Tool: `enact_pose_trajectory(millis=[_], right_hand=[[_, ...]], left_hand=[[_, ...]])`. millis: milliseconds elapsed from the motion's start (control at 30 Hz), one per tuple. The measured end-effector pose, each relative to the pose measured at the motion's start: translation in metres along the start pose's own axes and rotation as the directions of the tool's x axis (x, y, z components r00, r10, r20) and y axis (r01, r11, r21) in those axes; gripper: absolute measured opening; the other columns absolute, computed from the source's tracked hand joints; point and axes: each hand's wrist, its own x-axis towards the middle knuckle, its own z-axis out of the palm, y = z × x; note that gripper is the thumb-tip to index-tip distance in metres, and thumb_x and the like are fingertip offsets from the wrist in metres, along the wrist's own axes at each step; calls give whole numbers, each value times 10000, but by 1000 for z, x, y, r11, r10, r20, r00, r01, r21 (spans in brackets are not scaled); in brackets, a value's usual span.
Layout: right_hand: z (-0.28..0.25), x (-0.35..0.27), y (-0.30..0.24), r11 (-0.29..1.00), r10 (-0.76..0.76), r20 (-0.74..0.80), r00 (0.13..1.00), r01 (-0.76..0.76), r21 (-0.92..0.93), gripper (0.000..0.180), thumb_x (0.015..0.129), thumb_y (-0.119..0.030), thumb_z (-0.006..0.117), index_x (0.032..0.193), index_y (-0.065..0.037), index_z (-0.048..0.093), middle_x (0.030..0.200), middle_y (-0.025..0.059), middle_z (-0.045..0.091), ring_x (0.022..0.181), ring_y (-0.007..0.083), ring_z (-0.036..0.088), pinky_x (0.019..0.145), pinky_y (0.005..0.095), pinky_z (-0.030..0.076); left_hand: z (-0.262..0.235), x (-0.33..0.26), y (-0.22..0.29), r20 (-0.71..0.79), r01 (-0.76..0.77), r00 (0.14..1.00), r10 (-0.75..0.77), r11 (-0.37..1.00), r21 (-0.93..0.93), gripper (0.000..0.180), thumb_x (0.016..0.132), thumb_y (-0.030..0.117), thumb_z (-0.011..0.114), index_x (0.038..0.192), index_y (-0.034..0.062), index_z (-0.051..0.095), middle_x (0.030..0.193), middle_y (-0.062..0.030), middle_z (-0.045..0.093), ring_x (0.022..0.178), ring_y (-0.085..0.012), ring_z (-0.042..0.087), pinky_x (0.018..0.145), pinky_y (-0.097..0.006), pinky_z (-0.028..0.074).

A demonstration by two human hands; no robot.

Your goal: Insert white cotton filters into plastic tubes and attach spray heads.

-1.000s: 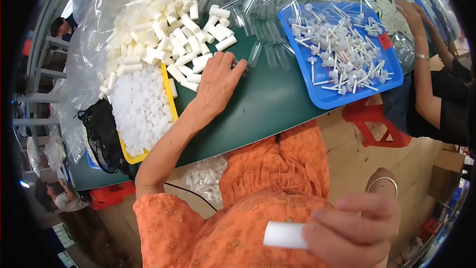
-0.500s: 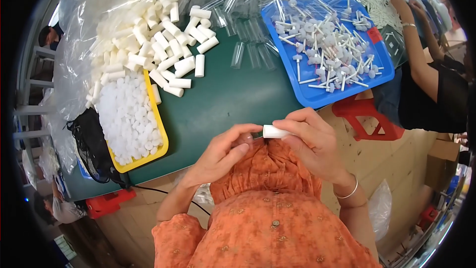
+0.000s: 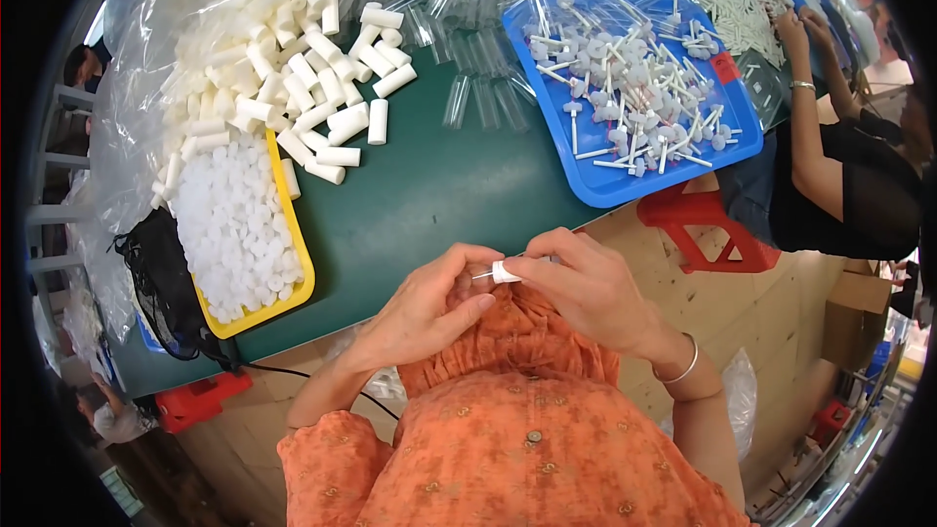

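Observation:
Close in front of my body, over the table's near edge, my two hands meet. My right hand point(image 3: 590, 288) pinches a short white cylinder point(image 3: 505, 271) between thumb and fingers. A thin, pale rod-like piece point(image 3: 481, 275) shows at the cylinder's left end, reaching toward my left hand point(image 3: 429, 304). The fingers of that hand are curled, its thumb below them; whatever lies inside them is mostly hidden. Beyond my hands, a blue tray point(image 3: 610, 193) holds many white sticks with pale round caps point(image 3: 634, 98). A yellow tray point(image 3: 306, 278) at left carries small translucent white caps point(image 3: 239, 234).
White foam cylinders point(image 3: 337, 117) are heaped on the green table point(image 3: 420, 195) beside a clear plastic bag point(image 3: 137, 107). Clear tubes point(image 3: 483, 102) lie at the back. A black mesh bag point(image 3: 171, 283) sits far left. At right, a person point(image 3: 820, 156) works near a red stool point(image 3: 698, 229).
My hands have come closer together, and the white cylinder has shifted slightly left and down, with less of it showing. The thin rod now shows at its left end. The whole view has shifted slightly.

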Motion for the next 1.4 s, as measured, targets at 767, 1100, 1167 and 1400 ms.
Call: enact_pose_trajectory(millis=[767,1100,1167,1400], right_hand=[[4,-2,10,436,328,512,794,-608,663,126,910,-13,630,982,7,528,848,61,652,720,93,637,629,220,526],[44,-69,13,342,550,252,797,-489,802,192,923,-28,621,1092,8,536,931,71,645,792,124,642,706,254,541],[67,-90,15,363,635,171,753,-486,795,207,964,-104,593,1128,3,527,961,69,641,818,132,638,726,278,544],[109,-69,-1,-64,665,263,699,-297,953,441,1062,-402,326,1204,-26,509,1016,64,585,778,140,549,718,276,456]], left_hand=[[29,-7,-18,-110,-212,956,271,902,376,125,975,147,535,1006,35,580,848,-147,606,754,-357,596,660,-409,467],[68,-5,-62,-47,81,994,-104,935,-345,171,969,183,585,1048,32,605,883,-44,632,766,-153,584,692,-312,454],[81,4,-67,5,134,986,-166,777,-614,176,980,191,580,1053,35,613,956,4,642,848,-95,574,772,-288,467],[104,28,-58,-225,25,883,-412,519,-854,239,948,231,647,1084,40,601,943,-7,629,817,-65,574,726,-235,481]])
